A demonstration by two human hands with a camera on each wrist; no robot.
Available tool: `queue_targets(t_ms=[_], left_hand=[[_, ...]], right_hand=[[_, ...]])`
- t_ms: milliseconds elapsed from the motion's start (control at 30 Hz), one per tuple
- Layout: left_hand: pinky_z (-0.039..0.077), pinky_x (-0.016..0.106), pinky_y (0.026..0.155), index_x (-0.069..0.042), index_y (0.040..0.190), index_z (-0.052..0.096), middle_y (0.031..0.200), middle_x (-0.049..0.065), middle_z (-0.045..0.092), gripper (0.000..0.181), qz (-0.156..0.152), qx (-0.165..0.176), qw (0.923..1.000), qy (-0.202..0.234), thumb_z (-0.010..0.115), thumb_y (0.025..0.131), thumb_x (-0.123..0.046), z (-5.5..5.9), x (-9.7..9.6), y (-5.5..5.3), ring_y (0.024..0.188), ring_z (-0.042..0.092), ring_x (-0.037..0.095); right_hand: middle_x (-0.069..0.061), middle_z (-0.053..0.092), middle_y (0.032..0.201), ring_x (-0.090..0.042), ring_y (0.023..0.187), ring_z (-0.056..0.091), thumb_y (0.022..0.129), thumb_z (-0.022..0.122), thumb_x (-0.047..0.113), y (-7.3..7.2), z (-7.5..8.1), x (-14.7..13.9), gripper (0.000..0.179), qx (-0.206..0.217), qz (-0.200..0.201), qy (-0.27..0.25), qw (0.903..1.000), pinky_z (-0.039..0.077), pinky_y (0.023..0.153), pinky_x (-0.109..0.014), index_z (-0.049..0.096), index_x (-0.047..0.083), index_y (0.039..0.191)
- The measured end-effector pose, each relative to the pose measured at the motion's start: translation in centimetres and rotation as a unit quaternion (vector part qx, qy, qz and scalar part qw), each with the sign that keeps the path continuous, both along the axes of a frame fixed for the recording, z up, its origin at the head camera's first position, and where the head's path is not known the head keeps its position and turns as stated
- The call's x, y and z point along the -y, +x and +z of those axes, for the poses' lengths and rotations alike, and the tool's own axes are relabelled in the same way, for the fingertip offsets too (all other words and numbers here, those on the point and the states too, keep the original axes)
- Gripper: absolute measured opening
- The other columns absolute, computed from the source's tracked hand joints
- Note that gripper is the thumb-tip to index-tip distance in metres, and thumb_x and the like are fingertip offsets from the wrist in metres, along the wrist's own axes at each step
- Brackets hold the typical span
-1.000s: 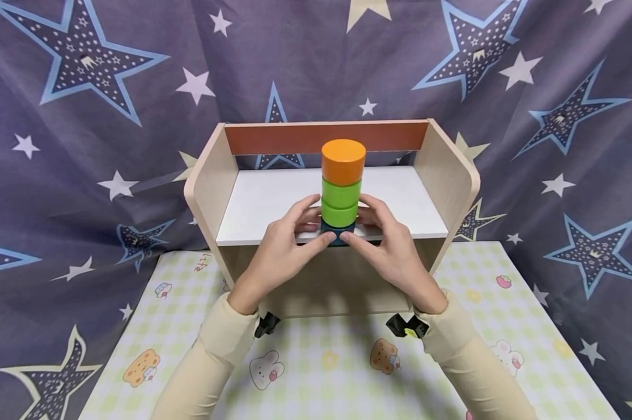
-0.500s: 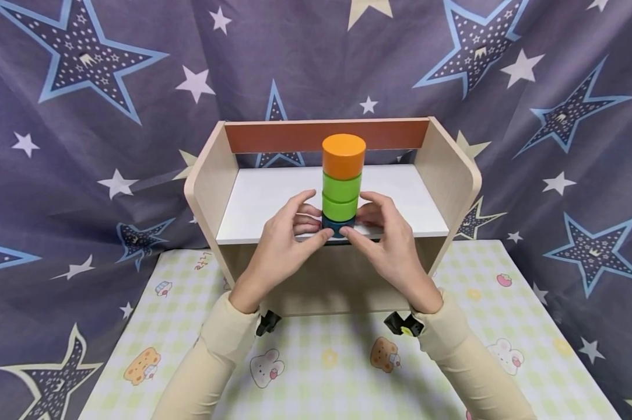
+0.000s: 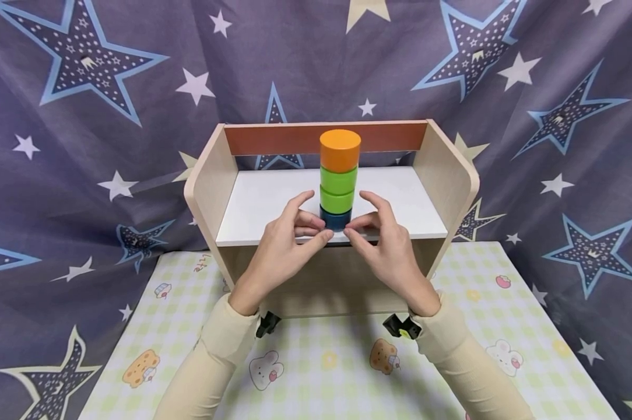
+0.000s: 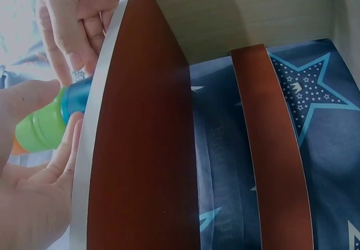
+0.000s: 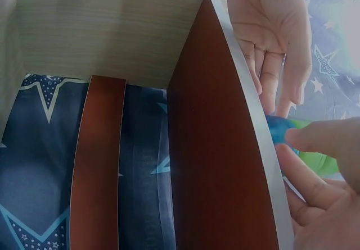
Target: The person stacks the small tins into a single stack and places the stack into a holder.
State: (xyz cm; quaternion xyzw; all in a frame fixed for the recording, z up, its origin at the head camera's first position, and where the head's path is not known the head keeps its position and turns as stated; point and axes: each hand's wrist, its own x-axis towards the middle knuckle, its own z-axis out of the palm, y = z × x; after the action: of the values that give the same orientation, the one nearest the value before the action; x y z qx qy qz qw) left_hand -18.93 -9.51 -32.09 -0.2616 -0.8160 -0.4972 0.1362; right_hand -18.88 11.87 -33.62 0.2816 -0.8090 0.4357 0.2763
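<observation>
A column of short coloured cylinders stands upright by the front edge of the white shelf (image 3: pixel 263 198). Orange (image 3: pixel 340 150) is on top, two bright green sections (image 3: pixel 338 192) come below, and a dark blue cylinder (image 3: pixel 336 219) forms the base. My left hand (image 3: pixel 284 242) holds the base's left side with thumb and fingertips, index finger raised. On the other side, my right hand (image 3: pixel 392 248) does likewise. In the left wrist view the blue cylinder (image 4: pixel 76 98) shows between both hands' fingers; the shelf board hides part of it in the right wrist view.
A small wooden cabinet with side panels (image 3: pixel 213 175) and a reddish-brown back rail (image 3: pixel 274 138) surrounds the shelf. Beneath the shelf is an open compartment (image 3: pixel 326 286). It stands on a checked tablecloth (image 3: pixel 305 373), before a star-patterned curtain (image 3: pixel 316 52).
The column has moved away from me, from the shelf's front edge slightly farther onto it. Both hands keep to its base, their fingertips now nearer its front sides.
</observation>
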Motion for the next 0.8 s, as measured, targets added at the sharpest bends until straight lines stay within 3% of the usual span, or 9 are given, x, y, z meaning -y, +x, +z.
queue_targets(t_ms=[200,500,800], left_hand=[[0.056,0.026,0.087,-0.009,0.152,0.035,0.113,0.005,0.069,0.074,-0.003,-0.007,1.0000,-0.001,0.075,0.093,-0.025,-0.15,0.06,0.06,0.097,0.068,0.012],[0.055,0.026,0.089,-0.011,0.154,0.032,0.125,0.008,0.067,0.075,-0.001,-0.014,0.9998,-0.014,0.072,0.094,-0.030,-0.25,0.08,0.10,0.101,0.067,0.014],[0.056,0.030,0.088,-0.013,0.157,0.029,0.131,0.008,0.064,0.076,0.012,-0.028,0.9980,-0.055,0.070,0.096,-0.033,-0.19,-0.04,0.12,0.100,0.066,0.013]], right_hand=[[-0.006,0.073,0.107,-0.019,0.098,0.070,0.091,0.074,0.007,0.08,-0.21,0.16,0.074,0.004,0.005,0.013,0.9999,0.057,0.086,-0.041,0.031,0.005,0.152],[-0.009,0.068,0.124,-0.026,0.117,0.061,0.092,0.073,0.007,0.18,-0.41,0.37,0.084,0.010,0.012,0.053,0.9985,0.044,0.105,-0.047,0.021,0.008,0.159],[-0.009,0.063,0.133,-0.030,0.109,0.055,0.093,0.072,0.010,0.00,-0.38,0.48,0.080,-0.022,0.009,0.097,0.9950,0.044,0.094,-0.047,0.026,0.002,0.157]])
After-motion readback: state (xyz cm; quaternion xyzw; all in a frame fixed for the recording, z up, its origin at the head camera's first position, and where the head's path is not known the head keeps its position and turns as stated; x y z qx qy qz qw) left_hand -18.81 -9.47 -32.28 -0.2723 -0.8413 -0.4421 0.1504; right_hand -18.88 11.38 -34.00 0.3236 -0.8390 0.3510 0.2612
